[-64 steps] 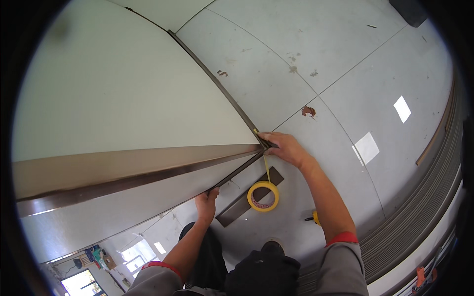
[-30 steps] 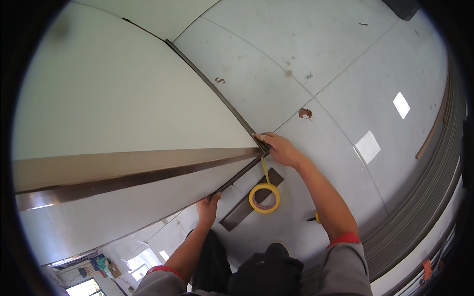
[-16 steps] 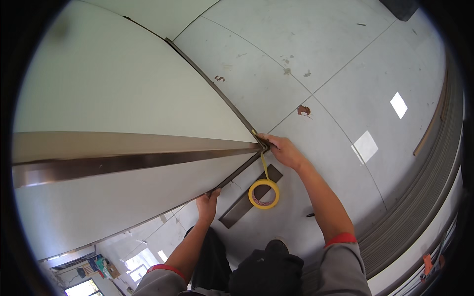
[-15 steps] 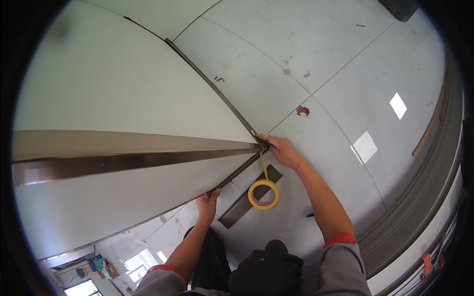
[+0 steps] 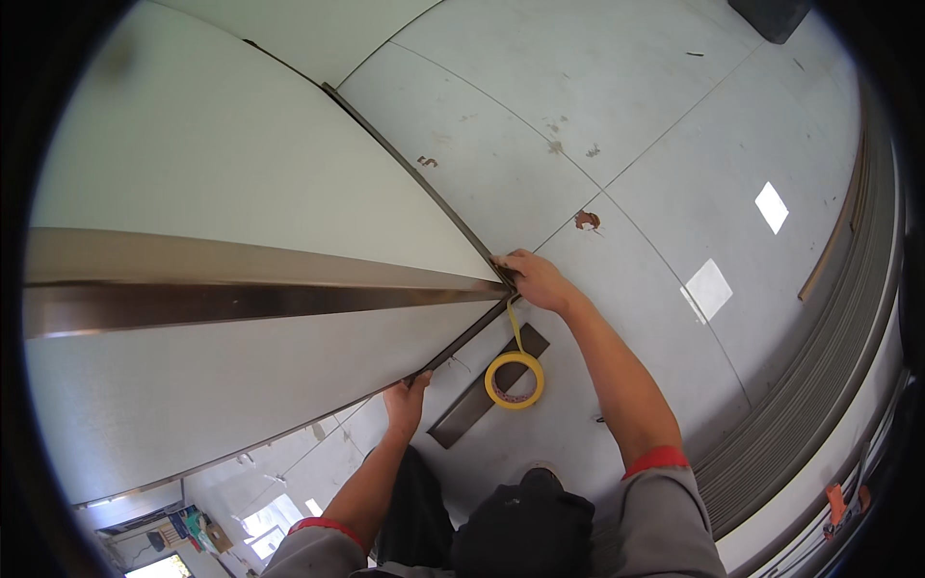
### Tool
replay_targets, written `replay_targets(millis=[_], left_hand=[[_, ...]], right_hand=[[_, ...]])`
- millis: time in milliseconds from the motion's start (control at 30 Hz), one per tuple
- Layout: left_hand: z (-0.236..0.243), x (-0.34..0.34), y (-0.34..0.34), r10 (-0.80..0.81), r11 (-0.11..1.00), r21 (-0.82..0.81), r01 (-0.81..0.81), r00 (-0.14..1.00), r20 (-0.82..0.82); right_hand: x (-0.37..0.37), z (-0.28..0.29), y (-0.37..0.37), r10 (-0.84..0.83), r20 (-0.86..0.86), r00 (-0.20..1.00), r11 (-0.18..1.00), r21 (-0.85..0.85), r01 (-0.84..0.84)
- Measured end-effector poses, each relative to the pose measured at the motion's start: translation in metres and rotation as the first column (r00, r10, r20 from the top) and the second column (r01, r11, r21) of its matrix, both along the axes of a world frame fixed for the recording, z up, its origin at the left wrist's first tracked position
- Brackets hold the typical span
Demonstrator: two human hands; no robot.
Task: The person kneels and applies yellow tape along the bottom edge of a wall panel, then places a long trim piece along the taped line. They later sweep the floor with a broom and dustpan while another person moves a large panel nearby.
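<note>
My right hand (image 5: 535, 279) grips the dark trim (image 5: 414, 173) at the corner where it meets a second dark strip (image 5: 467, 332), at the foot of a metallic vertical edge (image 5: 289, 299) on a pale panel (image 5: 241, 154). My left hand (image 5: 405, 400) has its fingers around the second strip, lower left. A yellow tape roll (image 5: 494, 380) lies across a short dark metal piece (image 5: 453, 419), its loose tape running up to the corner beside my right fingers.
Pale grey floor tiles (image 5: 674, 144) bear stains and patches. Long stacked grey profiles (image 5: 819, 356) curve along the right, with an orange tool (image 5: 836, 501) beside them. A dark object (image 5: 771, 14) stands at top right. My dark-clothed leg (image 5: 409, 501) is below.
My right hand has shifted slightly up and left at the corner. My left hand stays on the lower strip. The metallic vertical edge appears higher at the left as the view shifts.
</note>
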State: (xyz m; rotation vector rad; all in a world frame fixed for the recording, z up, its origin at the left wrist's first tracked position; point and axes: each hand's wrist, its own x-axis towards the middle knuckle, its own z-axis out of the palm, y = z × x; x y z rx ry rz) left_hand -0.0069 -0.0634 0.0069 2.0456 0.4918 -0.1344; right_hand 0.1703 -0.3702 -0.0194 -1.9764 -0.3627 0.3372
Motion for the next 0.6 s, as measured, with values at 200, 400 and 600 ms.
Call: replay_targets(millis=[200, 400, 600], left_hand=[[0.000, -0.001, -0.001, 0.001, 1.000, -0.024, -0.001, 1.000, 0.015], [0.006, 0.002, -0.004, 0.028, 0.998, -0.050, -0.027, 0.999, 0.017], [0.005, 0.003, 0.000, -0.022, 0.999, 0.036, 0.022, 1.000, -0.008]], right_hand=[[-0.032, -0.006, -0.007, -0.034, -0.213, 0.976, 0.947, 0.304, 0.099], [-0.034, 0.002, -0.012, 0.024, -0.190, 0.981, 0.967, 0.254, 0.026], [-0.034, 0.009, -0.016, 0.077, -0.221, 0.972, 0.973, 0.230, -0.025]])
